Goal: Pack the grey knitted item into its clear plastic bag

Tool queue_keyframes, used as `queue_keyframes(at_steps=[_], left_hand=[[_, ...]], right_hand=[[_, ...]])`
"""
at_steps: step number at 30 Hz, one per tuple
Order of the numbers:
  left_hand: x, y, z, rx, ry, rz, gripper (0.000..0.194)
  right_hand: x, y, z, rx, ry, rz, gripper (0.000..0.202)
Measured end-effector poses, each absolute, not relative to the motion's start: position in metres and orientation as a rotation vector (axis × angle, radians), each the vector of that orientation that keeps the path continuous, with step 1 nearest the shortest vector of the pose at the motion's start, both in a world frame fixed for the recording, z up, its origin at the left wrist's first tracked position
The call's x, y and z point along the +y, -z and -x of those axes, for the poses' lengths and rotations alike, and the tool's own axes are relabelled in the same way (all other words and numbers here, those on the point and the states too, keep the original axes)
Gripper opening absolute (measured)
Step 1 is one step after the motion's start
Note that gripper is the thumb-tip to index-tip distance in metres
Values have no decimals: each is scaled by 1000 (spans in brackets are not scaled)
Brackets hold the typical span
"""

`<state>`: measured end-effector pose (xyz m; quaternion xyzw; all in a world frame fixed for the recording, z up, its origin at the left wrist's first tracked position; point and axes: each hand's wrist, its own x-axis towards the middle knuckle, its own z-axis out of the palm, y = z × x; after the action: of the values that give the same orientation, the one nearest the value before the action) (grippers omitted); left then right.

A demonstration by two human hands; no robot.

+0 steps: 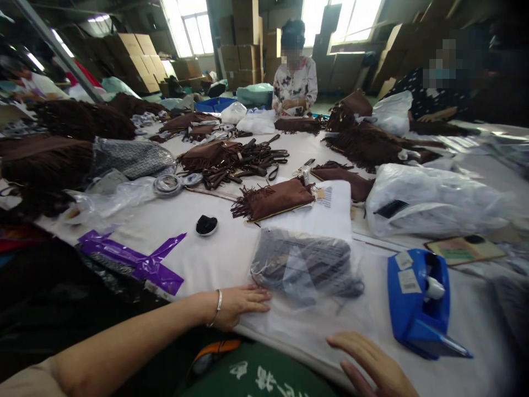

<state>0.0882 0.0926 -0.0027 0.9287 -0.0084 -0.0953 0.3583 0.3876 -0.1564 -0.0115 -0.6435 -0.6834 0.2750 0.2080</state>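
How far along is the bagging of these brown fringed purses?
One item already sits inside the clear plastic bag, which the left hand and right hand press flat. A brown fringed purse lies unbagged just behind it, and more lie in piles farther up the table.

The left hand point(237, 305), a thin silver bracelet point(217, 309) at its wrist, lay flat on the white table point(215, 253) with its fingertips touching the near left edge of a clear plastic bag holding a dark folded item point(306, 264). The right hand point(374, 364) rested open, palm down, on the near edge of the same bag. Just to the right stood a blue tape dispenser point(419, 303). Beyond the bag lay a brown suede fringed pouch point(275, 199) on white packaging, with a small black round object point(206, 225) to its left and a purple plastic wrapper point(132, 262) nearer the left edge. Two people worked at the far end.
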Motion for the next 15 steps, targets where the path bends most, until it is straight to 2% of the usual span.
queue_keyframes(at_steps=[6, 8, 10, 13, 15], left_hand=[[105, -11, -69, -8, 281, -2339, 85], [111, -8, -64, 14, 228, -2348, 82], [114, 1, -64, 73, 110, -2353, 67], [111, 19, -69, 270, -129, -2274, 33], [104, 28, -75, 548, -313, -2168, 27]], right_hand=[[-160, 28, -437, -2118, -770, 1876, 69], [-169, 34, -445, -2136, -737, 1887, 74], [-172, 36, -448, -2094, -698, 1916, 67], [-167, 47, -447, -1892, -613, 1929, 48], [-165, 62, -443, -1701, -555, 1921, 35]])
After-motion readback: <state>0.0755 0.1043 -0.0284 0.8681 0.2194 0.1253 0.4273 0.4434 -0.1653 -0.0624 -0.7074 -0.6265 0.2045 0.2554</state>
